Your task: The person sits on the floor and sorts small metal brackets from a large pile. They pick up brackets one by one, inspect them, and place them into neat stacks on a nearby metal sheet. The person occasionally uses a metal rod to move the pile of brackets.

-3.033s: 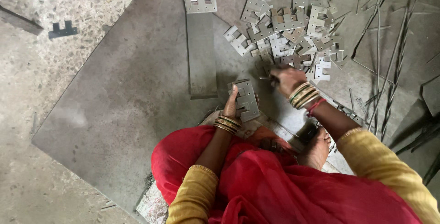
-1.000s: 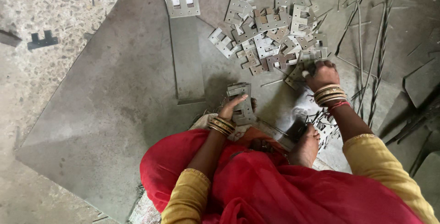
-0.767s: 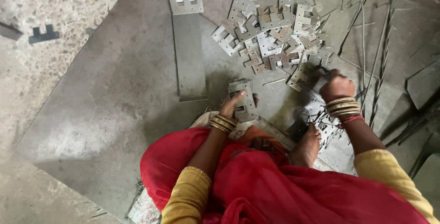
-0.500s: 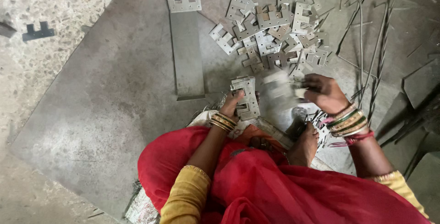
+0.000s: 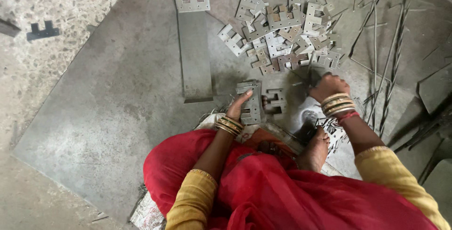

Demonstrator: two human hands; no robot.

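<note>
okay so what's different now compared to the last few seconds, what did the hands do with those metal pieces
The right hand went out to the loose pile of notched plates, carried one back toward the stack, and has now returned to the pile's near edge. A notched plate now lies beside the stack. The left hand stayed on the stack throughout. The long metal strip kept its place.
</note>
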